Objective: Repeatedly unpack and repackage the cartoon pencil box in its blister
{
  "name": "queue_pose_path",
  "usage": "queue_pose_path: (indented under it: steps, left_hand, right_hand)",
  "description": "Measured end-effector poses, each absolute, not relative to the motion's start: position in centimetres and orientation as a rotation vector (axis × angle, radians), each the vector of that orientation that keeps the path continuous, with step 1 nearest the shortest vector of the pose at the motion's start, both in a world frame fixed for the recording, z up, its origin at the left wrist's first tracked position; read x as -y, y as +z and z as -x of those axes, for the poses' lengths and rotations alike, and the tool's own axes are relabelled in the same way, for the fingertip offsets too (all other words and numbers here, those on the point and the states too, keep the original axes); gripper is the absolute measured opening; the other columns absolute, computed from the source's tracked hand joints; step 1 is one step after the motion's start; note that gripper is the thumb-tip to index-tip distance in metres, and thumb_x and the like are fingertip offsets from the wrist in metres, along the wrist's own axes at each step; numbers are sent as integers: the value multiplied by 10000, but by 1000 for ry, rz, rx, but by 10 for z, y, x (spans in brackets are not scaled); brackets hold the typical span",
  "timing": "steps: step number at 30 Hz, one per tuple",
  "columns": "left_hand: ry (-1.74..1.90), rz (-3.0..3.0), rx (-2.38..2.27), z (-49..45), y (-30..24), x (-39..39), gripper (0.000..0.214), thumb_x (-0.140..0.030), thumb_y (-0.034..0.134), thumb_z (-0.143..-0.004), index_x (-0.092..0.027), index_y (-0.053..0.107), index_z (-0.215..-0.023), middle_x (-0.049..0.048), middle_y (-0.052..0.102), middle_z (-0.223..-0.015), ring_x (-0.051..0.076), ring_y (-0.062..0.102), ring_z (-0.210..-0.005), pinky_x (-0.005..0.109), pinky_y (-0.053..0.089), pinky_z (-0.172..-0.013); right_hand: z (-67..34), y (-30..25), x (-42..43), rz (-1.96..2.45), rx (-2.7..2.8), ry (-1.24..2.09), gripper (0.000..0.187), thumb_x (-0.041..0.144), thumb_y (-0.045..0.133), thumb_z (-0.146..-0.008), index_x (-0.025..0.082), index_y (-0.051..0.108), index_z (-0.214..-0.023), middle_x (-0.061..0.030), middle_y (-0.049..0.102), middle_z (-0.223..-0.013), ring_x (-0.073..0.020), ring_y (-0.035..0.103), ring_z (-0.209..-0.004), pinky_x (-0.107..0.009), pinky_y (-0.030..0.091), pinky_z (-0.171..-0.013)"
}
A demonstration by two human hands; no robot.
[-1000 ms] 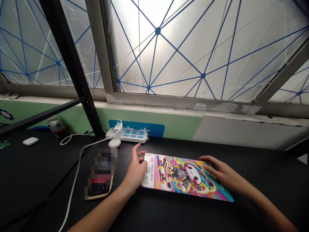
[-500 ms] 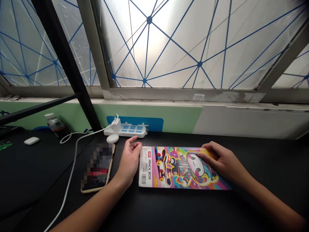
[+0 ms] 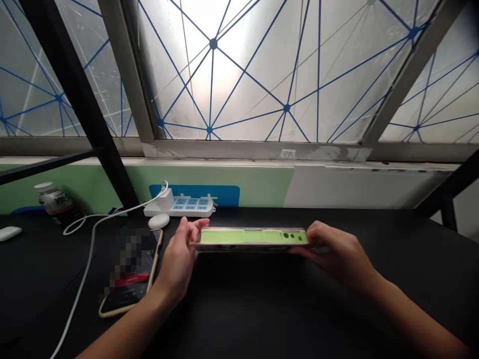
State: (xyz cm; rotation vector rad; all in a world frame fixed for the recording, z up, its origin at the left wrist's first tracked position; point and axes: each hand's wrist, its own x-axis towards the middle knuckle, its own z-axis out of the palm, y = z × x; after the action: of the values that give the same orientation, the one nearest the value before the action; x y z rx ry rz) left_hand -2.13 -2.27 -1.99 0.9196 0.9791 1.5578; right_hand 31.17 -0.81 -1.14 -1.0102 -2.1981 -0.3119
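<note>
A pencil box is tipped on edge above the black tabletop, so that a narrow light-green side with small dark holes near its right end faces me. My left hand grips its left end, the fingers curled around behind the corner. At the right end my right hand pinches it, thumb underneath and fingers on top. The printed cover is out of sight from this angle.
Left of the box lies a phone in a pale case. Behind it are a round white object and a white power strip with a cable running forward. A bottle stands far left; black frame bars rise nearby.
The pencil box has been tilted from lying with its colourful cover up to showing its green side. Both hands have closed on its ends. The view has shifted to the right.
</note>
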Motion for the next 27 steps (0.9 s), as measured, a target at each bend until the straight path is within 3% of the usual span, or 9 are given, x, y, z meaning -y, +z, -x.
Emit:
queue_pose_path:
  steps: [3,5,7,9,13,17,21,24,27]
  left_hand:
    - [1506,-1029,-1082,23,-16,24,458,-556,496,-953,-210,534,-655,95,703,-1175,288,542,-1267,403,364,-1077]
    - [1408,-1136,-1173,23,-15,24,341,-515,546,-935,-206,610,-805,106,681,-1240,296,535,-1286,423,357,-1089]
    - [1303,-1243,-1239,22,-16,24,275,-481,620,-895,-213,607,-957,126,620,-1345,305,486,-1344,440,348,-1101]
    - [1202,-1351,-1274,22,-21,26,420,-469,705,-837,-229,558,-1148,162,512,-1463,320,411,-1408,465,337,-1113]
    - [993,-1621,-1281,23,-26,30,896,-464,814,-728,-262,355,-1472,190,381,-1550,362,388,-1415,509,338,-1116]
    - [856,-1784,-1297,27,-24,31,938,-409,828,-704,-254,354,-1499,186,448,-1488,358,499,-1318,505,370,-1094]
    - [825,-2012,-1275,27,-24,32,897,-299,813,-702,-259,389,-1491,161,485,-1439,354,457,-1335,524,361,-1097]
    - [827,-2116,-1269,25,-26,33,866,-259,791,-724,-287,386,-1488,140,491,-1408,337,456,-1314,527,383,-1083]
    - [832,-2239,-1277,22,-26,33,871,-209,799,-711,-316,390,-1472,113,463,-1405,319,413,-1334,511,375,-1103]
  right_hand:
    - [-304,-7,16,1179,2328,-252,224,367,641,-863,255,490,-742,30,564,-710,-117,489,-487,-246,332,-463]
    - [-301,-7,19,1302,2342,-148,154,337,656,-804,271,547,-892,14,619,-825,-125,539,-513,-242,369,-483]
    - [-299,-8,19,1363,2357,-47,434,289,673,-740,293,538,-1152,-20,647,-1015,-148,608,-585,-257,435,-537]
    - [-299,-9,18,1363,2424,-6,661,228,665,-692,317,479,-1319,-46,628,-1163,-176,655,-654,-281,473,-579]
    - [-299,-7,20,1317,2572,31,732,160,649,-661,316,502,-1361,-56,594,-1272,-202,687,-744,-313,516,-643]
    - [-296,-1,26,1313,2591,205,749,276,756,-675,321,502,-1378,-48,554,-1334,-226,695,-876,-323,553,-736]
    - [-295,1,23,1306,2529,421,560,500,712,-805,316,564,-1313,-58,557,-1319,-237,680,-974,-345,553,-854]
    - [-301,-7,11,1342,2424,369,526,549,620,-879,282,549,-1326,-106,559,-1318,-285,626,-1109,-435,515,-960]
    - [-312,-19,-4,1367,2314,302,634,573,629,-865,272,472,-1400,-146,503,-1412,-342,499,-1291,-538,432,-1056]
